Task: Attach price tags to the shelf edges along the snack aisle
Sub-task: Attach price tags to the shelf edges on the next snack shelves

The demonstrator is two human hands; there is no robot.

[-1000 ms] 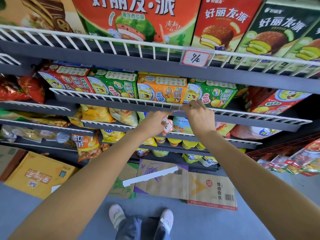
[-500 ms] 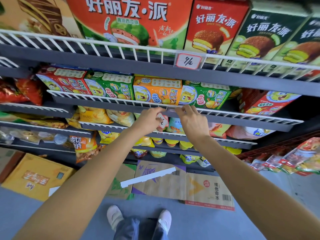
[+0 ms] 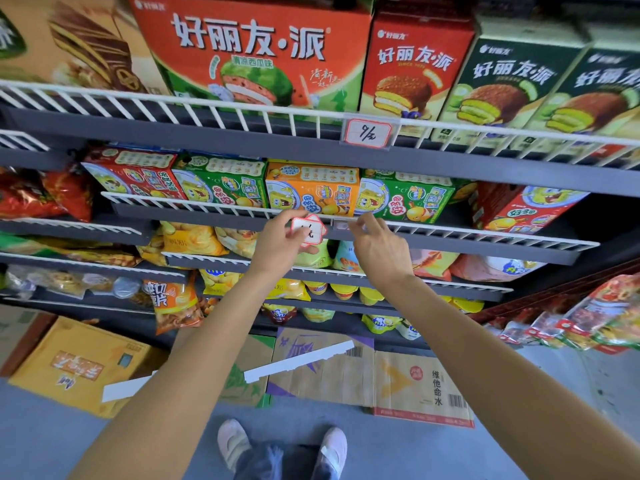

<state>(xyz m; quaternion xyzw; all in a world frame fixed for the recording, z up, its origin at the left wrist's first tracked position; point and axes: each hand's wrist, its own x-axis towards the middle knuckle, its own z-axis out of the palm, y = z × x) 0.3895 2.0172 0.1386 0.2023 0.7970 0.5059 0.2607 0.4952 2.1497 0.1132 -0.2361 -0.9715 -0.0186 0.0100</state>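
While the left hand (image 3: pixel 282 242) pinches the price tag (image 3: pixel 309 230) just below the white rail (image 3: pixel 450 231), the right hand (image 3: pixel 379 249) – fingers loosely curled, empty – should steady the clear holder (image 3: pixel 341 225) on that rail.

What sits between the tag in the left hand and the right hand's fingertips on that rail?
In the head view, only a short stretch of white wire rail with a small clear holder separates the price tag from the right hand.

A single wide-angle head view looks forward and down along both outstretched arms, close to the shelves (image 3: pixel 311 147), which fill the upper frame beyond the fingers (image 3: pixel 367 221); the floor (image 3: pixel 381 455) lies below them.
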